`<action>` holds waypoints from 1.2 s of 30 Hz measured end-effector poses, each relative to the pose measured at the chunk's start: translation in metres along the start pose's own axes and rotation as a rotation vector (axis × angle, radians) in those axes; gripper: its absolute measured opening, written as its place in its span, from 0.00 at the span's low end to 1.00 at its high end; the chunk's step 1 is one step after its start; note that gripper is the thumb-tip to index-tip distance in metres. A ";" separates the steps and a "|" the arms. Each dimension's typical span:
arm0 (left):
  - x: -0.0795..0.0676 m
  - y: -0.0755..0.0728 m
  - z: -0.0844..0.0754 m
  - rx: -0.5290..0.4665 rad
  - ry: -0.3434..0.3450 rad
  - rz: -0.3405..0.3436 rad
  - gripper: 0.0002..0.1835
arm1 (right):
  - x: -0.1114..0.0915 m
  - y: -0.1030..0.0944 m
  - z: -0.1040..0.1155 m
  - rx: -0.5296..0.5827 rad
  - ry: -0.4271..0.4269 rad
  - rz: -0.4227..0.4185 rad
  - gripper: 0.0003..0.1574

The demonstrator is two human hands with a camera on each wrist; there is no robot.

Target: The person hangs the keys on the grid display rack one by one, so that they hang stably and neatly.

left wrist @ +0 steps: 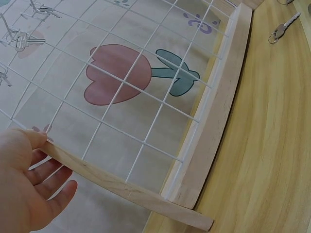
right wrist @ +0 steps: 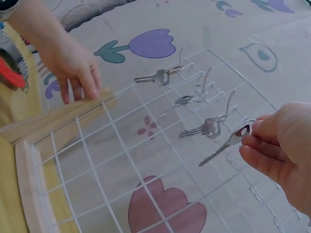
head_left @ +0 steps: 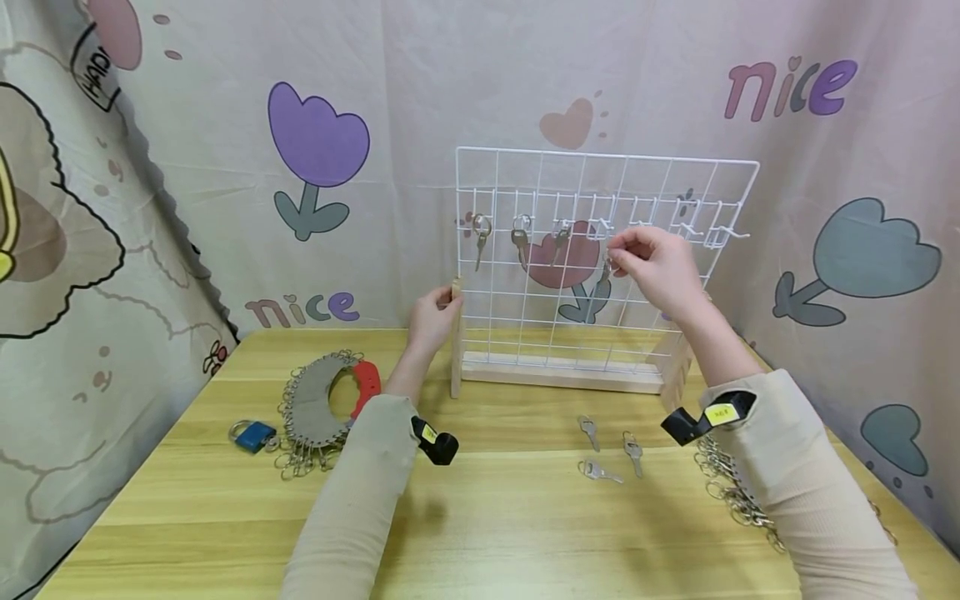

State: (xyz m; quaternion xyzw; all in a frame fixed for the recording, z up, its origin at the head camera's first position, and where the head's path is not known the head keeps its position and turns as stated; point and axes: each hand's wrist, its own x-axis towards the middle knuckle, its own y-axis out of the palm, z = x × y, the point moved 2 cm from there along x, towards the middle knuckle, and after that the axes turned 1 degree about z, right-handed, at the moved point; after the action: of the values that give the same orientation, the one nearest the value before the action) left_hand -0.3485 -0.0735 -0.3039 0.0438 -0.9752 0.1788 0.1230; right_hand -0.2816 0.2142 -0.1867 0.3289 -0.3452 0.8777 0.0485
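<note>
A white wire rack (head_left: 607, 154) stands on a pale wooden base (head_left: 562, 377). My left hand (head_left: 433, 318) grips the top of the rack's left wooden post (left wrist: 112, 182), thumb on one side and fingers behind it. Three keys hang from the rack's hooks: a left key (head_left: 482, 243), a middle key (head_left: 520, 240) and a third key (head_left: 560, 237). Just right of these, my right hand (head_left: 660, 267) pinches another key (right wrist: 223, 149) by its ring end, its blade pointing down in the head view. The fingertips are close to the row of hooks and partly cover the ring.
Three loose keys (head_left: 633, 454) lie on the table before the rack. To the left are a blue padlock (head_left: 253, 436) and a grey, red-sectioned ring-shaped plate (head_left: 311, 404) edged with metal clips. More metal clips (head_left: 738, 492) lie by the right sleeve. A printed curtain (head_left: 420, 100) hangs behind.
</note>
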 end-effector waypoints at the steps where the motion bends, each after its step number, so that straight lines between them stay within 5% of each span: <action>1: 0.000 0.000 0.000 -0.002 0.000 0.000 0.22 | 0.002 0.000 0.000 0.010 0.007 -0.017 0.06; 13: 0.001 0.000 -0.001 -0.014 0.009 -0.005 0.22 | 0.011 -0.001 0.003 0.019 0.018 -0.151 0.07; 36: 0.000 0.000 -0.001 -0.025 -0.012 0.009 0.22 | 0.015 0.005 0.005 -0.015 0.051 -0.225 0.08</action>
State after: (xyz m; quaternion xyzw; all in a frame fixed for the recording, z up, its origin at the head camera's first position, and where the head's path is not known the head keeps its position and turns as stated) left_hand -0.3483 -0.0733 -0.3033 0.0391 -0.9783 0.1669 0.1167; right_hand -0.2921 0.2051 -0.1779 0.3426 -0.3112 0.8722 0.1580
